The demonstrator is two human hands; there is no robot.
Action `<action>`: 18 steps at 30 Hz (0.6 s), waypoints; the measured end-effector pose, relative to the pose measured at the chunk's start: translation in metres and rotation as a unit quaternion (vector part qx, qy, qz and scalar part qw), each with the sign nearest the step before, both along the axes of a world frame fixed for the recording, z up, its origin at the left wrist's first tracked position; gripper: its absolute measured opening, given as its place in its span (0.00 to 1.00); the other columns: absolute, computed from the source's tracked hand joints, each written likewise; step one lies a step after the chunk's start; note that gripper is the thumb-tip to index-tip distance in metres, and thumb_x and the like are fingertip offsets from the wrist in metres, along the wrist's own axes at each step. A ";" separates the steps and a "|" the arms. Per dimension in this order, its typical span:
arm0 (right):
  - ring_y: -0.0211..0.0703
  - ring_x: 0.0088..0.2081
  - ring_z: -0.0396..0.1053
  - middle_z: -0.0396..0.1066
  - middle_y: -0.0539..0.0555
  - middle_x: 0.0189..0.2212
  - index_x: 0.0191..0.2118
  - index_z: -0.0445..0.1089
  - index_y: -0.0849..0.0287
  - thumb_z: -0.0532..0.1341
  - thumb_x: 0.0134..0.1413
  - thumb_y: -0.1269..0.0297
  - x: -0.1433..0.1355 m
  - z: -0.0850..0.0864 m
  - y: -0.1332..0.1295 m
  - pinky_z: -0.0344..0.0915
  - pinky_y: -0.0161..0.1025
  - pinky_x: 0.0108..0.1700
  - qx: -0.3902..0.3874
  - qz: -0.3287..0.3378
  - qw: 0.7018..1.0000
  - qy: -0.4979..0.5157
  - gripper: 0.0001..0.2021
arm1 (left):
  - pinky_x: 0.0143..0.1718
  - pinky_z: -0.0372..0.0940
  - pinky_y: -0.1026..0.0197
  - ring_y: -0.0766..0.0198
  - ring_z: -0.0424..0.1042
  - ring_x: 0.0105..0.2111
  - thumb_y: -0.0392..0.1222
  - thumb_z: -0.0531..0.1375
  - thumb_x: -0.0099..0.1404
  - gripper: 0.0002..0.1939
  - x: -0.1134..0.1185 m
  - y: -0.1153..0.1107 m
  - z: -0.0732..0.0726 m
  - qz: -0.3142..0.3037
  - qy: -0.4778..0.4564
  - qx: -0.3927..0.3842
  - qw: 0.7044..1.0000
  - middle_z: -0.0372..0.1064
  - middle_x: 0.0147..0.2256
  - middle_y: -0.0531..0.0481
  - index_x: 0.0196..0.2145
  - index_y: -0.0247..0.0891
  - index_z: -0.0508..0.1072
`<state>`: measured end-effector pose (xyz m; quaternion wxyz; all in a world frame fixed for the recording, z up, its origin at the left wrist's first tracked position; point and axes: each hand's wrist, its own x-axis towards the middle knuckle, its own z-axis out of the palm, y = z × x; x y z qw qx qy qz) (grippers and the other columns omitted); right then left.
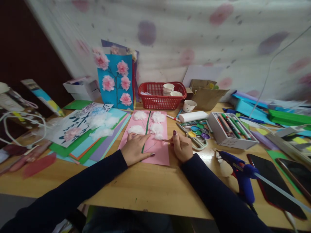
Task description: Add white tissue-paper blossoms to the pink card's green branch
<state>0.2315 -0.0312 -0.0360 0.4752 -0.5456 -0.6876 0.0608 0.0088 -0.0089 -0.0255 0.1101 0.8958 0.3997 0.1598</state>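
A pink sheet of paper (160,157) lies on the desk with a green painted stem (148,121) and thin branch lines. White cotton tufts (157,117) sit on both sides of the stem. My left hand (136,146) rests flat on the sheet's lower left, fingers spread, just below a cotton tuft. In my right hand (181,147) is a thin paintbrush (167,140), pinched between the fingers. Its tip points left, at the lower edge of the right-hand cotton; whether it touches is too small to tell. A paint palette (198,131) lies right of the sheet.
Colored papers (104,149) with loose cotton lie at left. Behind stand a blue flower card (116,85), a red basket (161,100) and a paper cup (189,105). At right are a marker box (230,131), a blue glue gun (243,174) and a phone (272,184).
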 end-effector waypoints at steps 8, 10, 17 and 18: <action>0.38 0.14 0.63 0.64 0.49 0.11 0.20 0.64 0.58 0.47 0.62 0.48 -0.005 -0.002 0.003 0.58 0.36 0.20 -0.058 -0.058 0.981 0.176 0.25 | 0.54 0.47 0.40 0.46 0.65 0.52 0.59 0.61 0.57 0.37 0.000 -0.001 0.003 0.007 0.011 0.000 1.000 0.67 0.54 0.38 0.58 0.36 0.61; 0.37 0.12 0.60 0.62 0.48 0.10 0.20 0.63 0.58 0.48 0.60 0.46 -0.006 -0.002 0.000 0.56 0.35 0.17 -0.053 -0.057 0.963 0.258 0.25 | 0.53 0.49 0.40 0.45 0.65 0.52 0.59 0.61 0.57 0.36 0.001 -0.002 0.004 0.011 0.014 -0.001 1.000 0.67 0.53 0.38 0.57 0.37 0.61; 0.35 0.10 0.56 0.59 0.47 0.07 0.17 0.63 0.58 0.52 0.58 0.47 -0.003 0.001 -0.001 0.52 0.33 0.14 -0.018 -0.056 0.929 0.364 0.24 | 0.52 0.51 0.41 0.45 0.63 0.54 0.57 0.61 0.57 0.35 0.003 -0.007 0.002 0.010 0.004 0.000 1.000 0.67 0.54 0.37 0.58 0.37 0.61; 0.35 0.10 0.56 0.59 0.47 0.07 0.17 0.63 0.58 0.52 0.58 0.48 -0.003 0.002 0.000 0.52 0.33 0.14 -0.019 -0.055 0.928 0.368 0.24 | 0.51 0.52 0.42 0.45 0.63 0.54 0.56 0.61 0.58 0.33 0.003 -0.007 0.002 0.007 -0.003 0.003 1.000 0.67 0.53 0.38 0.57 0.37 0.62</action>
